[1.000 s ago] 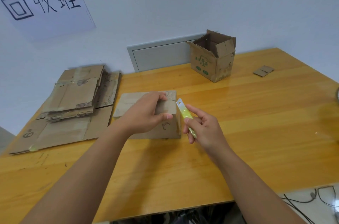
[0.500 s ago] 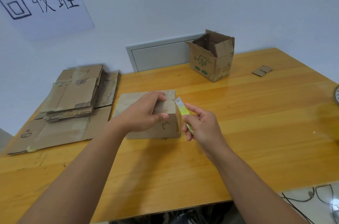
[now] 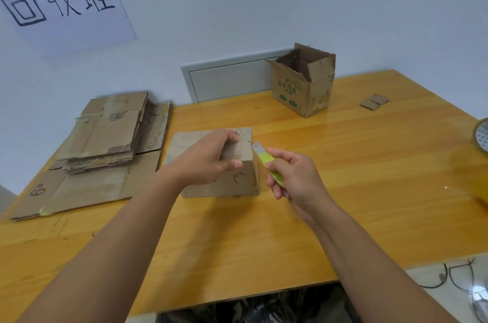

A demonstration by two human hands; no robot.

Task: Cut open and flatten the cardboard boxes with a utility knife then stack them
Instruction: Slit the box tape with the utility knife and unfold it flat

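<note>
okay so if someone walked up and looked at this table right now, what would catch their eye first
Probably the two hands at mid-table: the left hand grips the top of a small cardboard box, while the right hand holds a yellow-green utility knife with its blade at the box's right edge. Next, the stack of flattened cardboard at the left, and an open-topped box by the wall.

Right hand [image 3: 295, 177] gripping the yellow-green plastic utility knife [image 3: 268, 164] edged toward nine o'clock, silver blade tip closed in beside the upper right edge of the small brown cardboard box [image 3: 237, 172]
</note>
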